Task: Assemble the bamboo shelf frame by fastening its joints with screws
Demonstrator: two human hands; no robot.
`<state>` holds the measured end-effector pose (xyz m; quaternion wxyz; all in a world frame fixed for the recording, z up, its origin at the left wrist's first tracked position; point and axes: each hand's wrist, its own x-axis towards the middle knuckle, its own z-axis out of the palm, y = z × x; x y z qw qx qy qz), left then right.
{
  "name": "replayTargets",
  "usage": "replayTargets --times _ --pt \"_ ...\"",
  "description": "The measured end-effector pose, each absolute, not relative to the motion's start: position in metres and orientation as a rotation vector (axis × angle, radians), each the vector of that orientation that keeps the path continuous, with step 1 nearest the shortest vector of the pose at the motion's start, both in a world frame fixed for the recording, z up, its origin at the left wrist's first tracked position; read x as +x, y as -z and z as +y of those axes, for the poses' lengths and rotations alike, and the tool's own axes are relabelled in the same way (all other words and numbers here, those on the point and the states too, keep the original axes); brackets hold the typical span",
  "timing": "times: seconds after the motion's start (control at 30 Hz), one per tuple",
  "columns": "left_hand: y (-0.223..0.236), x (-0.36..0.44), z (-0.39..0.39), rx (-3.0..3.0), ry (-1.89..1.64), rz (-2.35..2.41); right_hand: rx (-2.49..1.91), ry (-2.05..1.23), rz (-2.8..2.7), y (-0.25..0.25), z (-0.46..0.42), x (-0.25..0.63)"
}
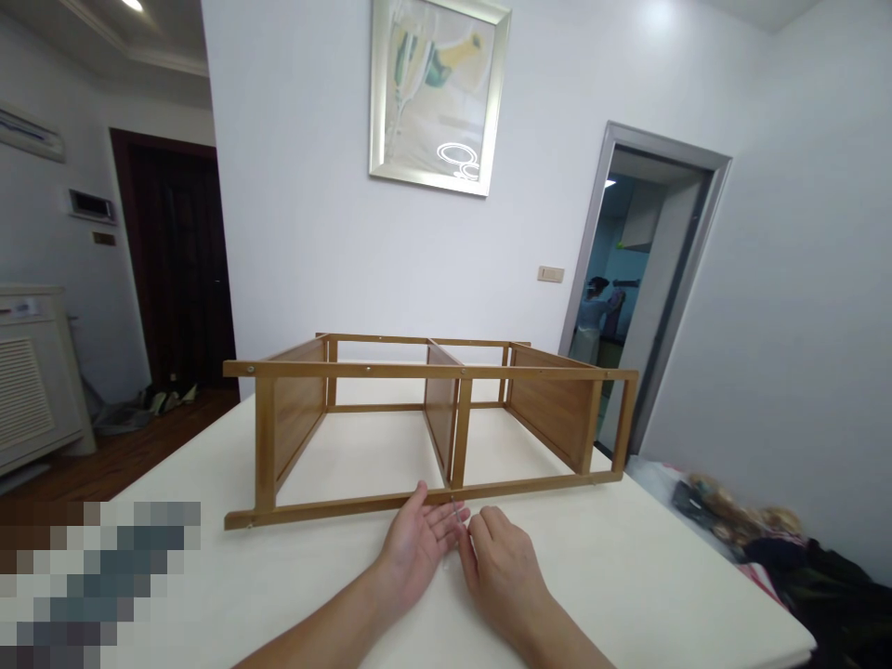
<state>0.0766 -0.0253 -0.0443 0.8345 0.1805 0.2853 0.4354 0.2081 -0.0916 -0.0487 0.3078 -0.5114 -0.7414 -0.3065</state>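
A bamboo shelf frame [425, 372] lies on its side on the white table [627, 567], with three brown panels between its rails. My left hand [418, 544] rests palm up just in front of the lower front rail, fingers stretched towards the middle upright. My right hand [498, 553] sits beside it with its fingers curled, pinching a thin metal pin or screw [454, 509] that stands up between the two hands. The pin is too small to name with certainty.
A framed picture [438, 93] hangs on the wall behind. A doorway [627, 297] at the right shows a person in another room. Dark cloth and clutter [759, 539] lie beyond the table's right corner. A white unit [34, 372] stands at the left.
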Motion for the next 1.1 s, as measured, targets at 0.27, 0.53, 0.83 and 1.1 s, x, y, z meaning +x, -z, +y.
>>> replayTargets --times 0.27,0.53,0.83,1.1 --pt "0.0441 0.076 -0.0253 0.384 -0.91 0.594 -1.415 0.685 -1.908 0.0546 -0.0881 0.2039" --pt "0.0415 0.0758 -0.0264 0.375 -0.901 0.602 -1.485 0.414 -1.894 0.0582 -0.0857 0.2042" --pt "0.0423 0.0757 -0.0257 0.374 -0.899 0.604 -1.498 0.355 -1.897 0.0575 -0.0862 0.203" --pt "0.0418 0.0756 -0.0258 0.37 -0.886 0.595 -1.435 0.469 -1.96 0.0531 -0.0882 0.2039"
